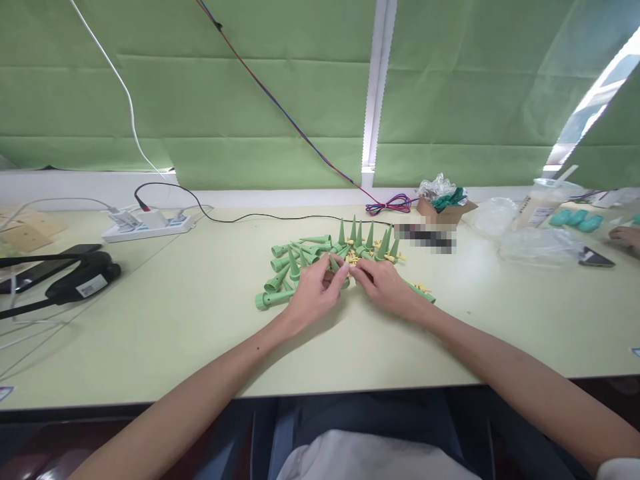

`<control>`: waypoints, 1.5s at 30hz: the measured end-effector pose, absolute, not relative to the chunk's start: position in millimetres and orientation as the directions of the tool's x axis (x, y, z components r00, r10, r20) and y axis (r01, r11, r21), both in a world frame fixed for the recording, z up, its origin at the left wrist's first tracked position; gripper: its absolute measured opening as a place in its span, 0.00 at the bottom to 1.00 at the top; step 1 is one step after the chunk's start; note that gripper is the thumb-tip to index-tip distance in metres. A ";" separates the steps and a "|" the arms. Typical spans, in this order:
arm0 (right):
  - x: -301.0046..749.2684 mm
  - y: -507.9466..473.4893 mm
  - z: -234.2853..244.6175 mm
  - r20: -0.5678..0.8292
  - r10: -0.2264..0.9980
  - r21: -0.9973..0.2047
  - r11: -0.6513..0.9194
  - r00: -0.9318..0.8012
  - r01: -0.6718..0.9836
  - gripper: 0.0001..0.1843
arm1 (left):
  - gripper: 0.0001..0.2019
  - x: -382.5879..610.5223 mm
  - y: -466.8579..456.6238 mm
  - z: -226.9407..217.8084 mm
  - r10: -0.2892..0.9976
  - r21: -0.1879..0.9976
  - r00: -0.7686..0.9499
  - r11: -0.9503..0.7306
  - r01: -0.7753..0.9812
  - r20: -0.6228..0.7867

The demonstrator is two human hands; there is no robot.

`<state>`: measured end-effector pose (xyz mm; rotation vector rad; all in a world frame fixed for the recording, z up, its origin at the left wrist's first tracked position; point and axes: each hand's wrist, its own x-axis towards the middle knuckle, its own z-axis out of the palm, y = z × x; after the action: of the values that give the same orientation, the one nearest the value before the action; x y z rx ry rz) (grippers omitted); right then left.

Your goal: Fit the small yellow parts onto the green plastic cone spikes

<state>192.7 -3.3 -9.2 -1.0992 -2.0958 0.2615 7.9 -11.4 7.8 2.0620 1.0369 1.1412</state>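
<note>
My left hand (317,288) is closed around a green plastic cone-shaped spike (334,265), whose pointed end shows above the fingers. The fingertips of my right hand (384,283) are pinched together and almost meet the left thumb. Whatever they grip is too small and covered to make out. Beyond and left of my hands lies a heap of similar green spikes (294,265), some on their sides. Several more green cones (370,237) stand upright behind my fingers. Small yellow plastic pieces (352,257) are scattered among them, with others by my right wrist.
A white power strip (149,227) and a black strapped device (83,275) are on the left. At the back right are a cardboard box (445,212), a plastic cup (541,203), clear bags and teal objects (577,218). Another person's hand (627,235) shows far right.
</note>
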 end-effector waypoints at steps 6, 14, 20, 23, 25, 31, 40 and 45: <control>191.7 -4.2 -8.4 0.513 0.795 -0.520 0.589 -0.325 0.618 0.20 | 0.18 6.2 -15.1 9.9 0.838 0.783 0.333 -0.531 0.324 0.431; 190.4 -7.1 -6.0 0.555 0.798 -0.571 0.570 -0.234 0.590 0.18 | 0.21 7.0 -13.0 10.6 0.888 0.881 0.180 -0.449 0.147 0.423; 189.4 -10.1 -3.7 0.609 0.777 -0.605 0.584 -0.158 0.541 0.15 | 0.23 6.3 -9.6 10.9 0.898 0.862 0.194 -0.435 0.259 0.395; 189.3 -11.3 -3.0 0.623 0.771 -0.625 0.592 -0.132 0.510 0.13 | 0.24 7.3 -9.4 9.2 0.898 0.844 0.255 -0.429 0.322 0.359; 189.2 -12.1 -2.6 0.632 0.766 -0.634 0.597 -0.115 0.492 0.12 | 0.25 8.1 -9.4 7.9 0.901 0.855 0.273 -0.414 0.314 0.336; 188.6 -14.3 -1.9 0.648 0.757 -0.657 0.614 -0.088 0.437 0.10 | 0.28 7.2 -5.8 10.1 0.928 0.944 0.301 -0.282 0.174 0.221; 188.0 -14.0 -3.1 0.695 0.702 -0.592 0.680 -0.152 0.433 0.08 | 0.32 5.8 -1.6 10.3 0.884 1.000 0.467 -0.019 -0.008 0.020; 189.3 -12.6 -4.6 0.712 0.678 -0.578 0.713 -0.181 0.396 0.08 | 0.33 5.6 -1.3 10.4 0.861 1.000 0.508 0.024 -0.005 -0.018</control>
<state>189.3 -12.6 -4.6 -0.8463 -1.8051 0.3159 5.6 -1.3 10.4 1.3917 0.8117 0.7991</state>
